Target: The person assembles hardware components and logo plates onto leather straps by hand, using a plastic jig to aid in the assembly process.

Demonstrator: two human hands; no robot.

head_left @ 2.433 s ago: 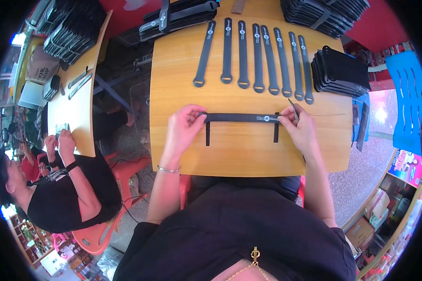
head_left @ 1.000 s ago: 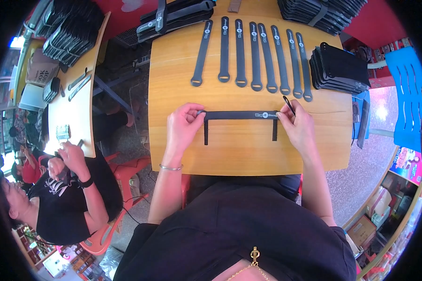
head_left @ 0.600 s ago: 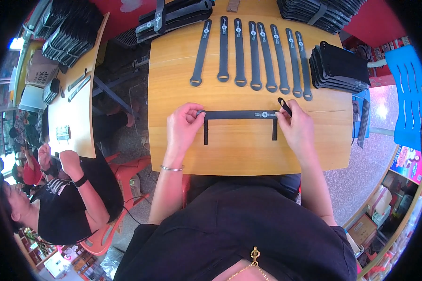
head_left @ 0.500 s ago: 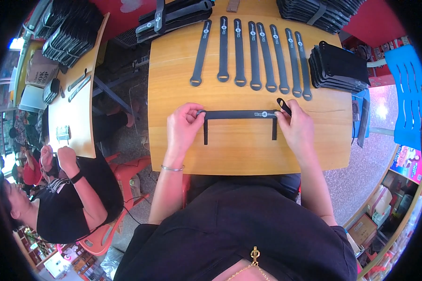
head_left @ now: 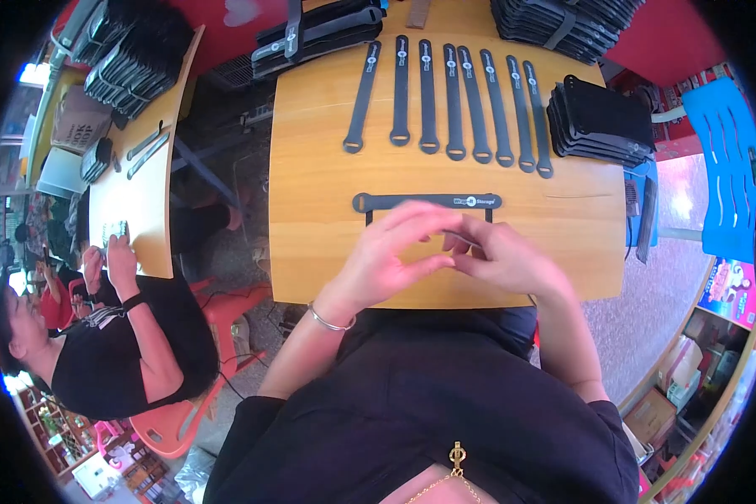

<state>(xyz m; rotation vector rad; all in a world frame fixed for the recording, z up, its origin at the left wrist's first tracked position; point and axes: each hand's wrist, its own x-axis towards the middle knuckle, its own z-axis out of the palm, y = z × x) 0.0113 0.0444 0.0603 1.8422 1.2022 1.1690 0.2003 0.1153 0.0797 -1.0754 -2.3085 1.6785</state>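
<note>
A dark grey storage strap (head_left: 412, 202) with a slotted end lies crosswise on the wooden table, beyond both hands. Thin black strips extend from beneath it toward me, partly covered by my hands. My right hand (head_left: 512, 259) pinches a small black strap (head_left: 464, 238), mostly hidden by the fingers. Facing it, my left hand (head_left: 388, 256) is curved, thumb and fingers apart, its fingertips close to the right hand's fingers. Whether they touch the small strap I cannot tell. Farther back lies a row of several similar storage straps (head_left: 427, 101), pointing away from me.
Stacked black straps (head_left: 601, 118) stand at the table's right, with bundles (head_left: 319, 38) at the far left and another pile (head_left: 563, 25) at the far right. A co-worker (head_left: 109, 353) sits at a side table (head_left: 143, 244) on the left. Blue plastic (head_left: 722, 168) hangs at right.
Both hands have let go of the crosswise strap's ends and come together nearer to me. The small black strap has moved along with my right hand. The crosswise strap stays on the table.
</note>
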